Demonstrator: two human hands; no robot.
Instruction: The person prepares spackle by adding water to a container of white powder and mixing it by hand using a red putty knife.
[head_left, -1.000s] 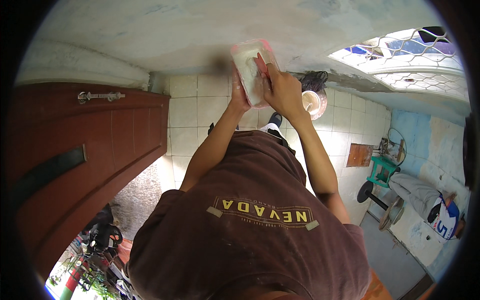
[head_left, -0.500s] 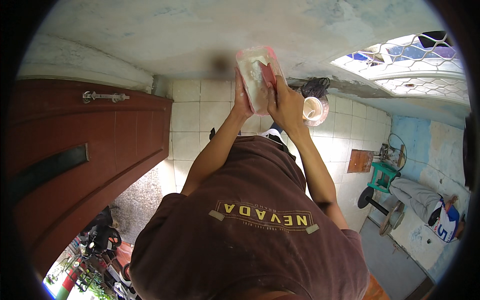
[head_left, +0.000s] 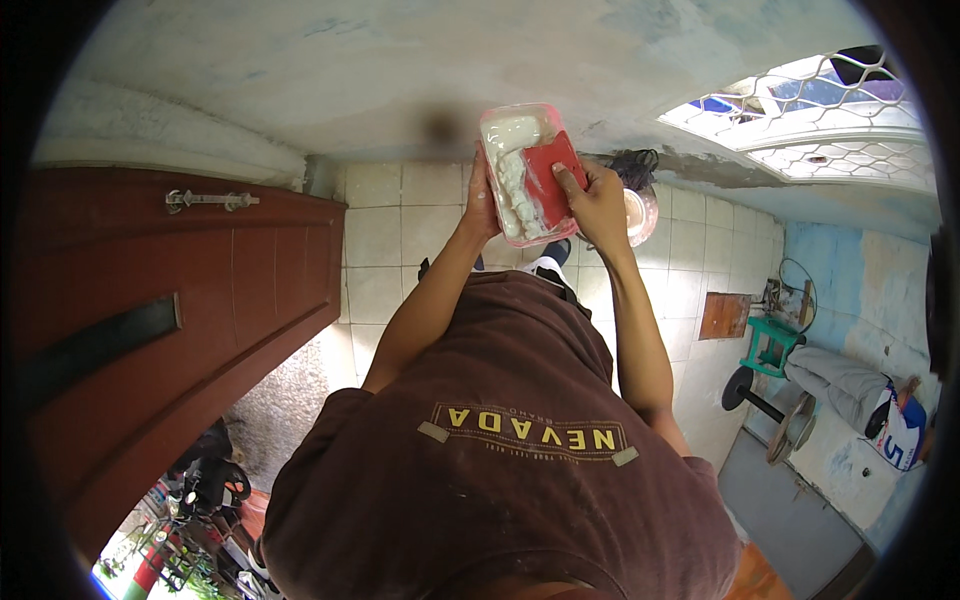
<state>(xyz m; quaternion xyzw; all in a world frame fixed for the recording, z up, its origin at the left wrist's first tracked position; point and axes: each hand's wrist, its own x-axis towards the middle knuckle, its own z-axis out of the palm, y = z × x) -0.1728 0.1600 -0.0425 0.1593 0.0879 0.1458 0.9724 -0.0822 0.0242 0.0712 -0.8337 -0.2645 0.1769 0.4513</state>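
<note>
My left hand is closed on the left side of a shallow pink-rimmed tray, held up in front of the wall. White putty lies in the tray, thickest along its middle and left. My right hand grips a flat red scraper by its right side, thumb on top. The scraper lies slanted over the right half of the tray, with white smears on its face. Its underside is hidden.
On the tiled floor beyond my right hand stand a pale bucket and a black plastic bag. A brown door is at left, a grilled window at upper right. A green stool and a barbell are at right.
The scraper has turned its broad face up and now covers more of the tray. My right hand has shifted right and slightly toward me. The tray has come a little nearer and rightward.
</note>
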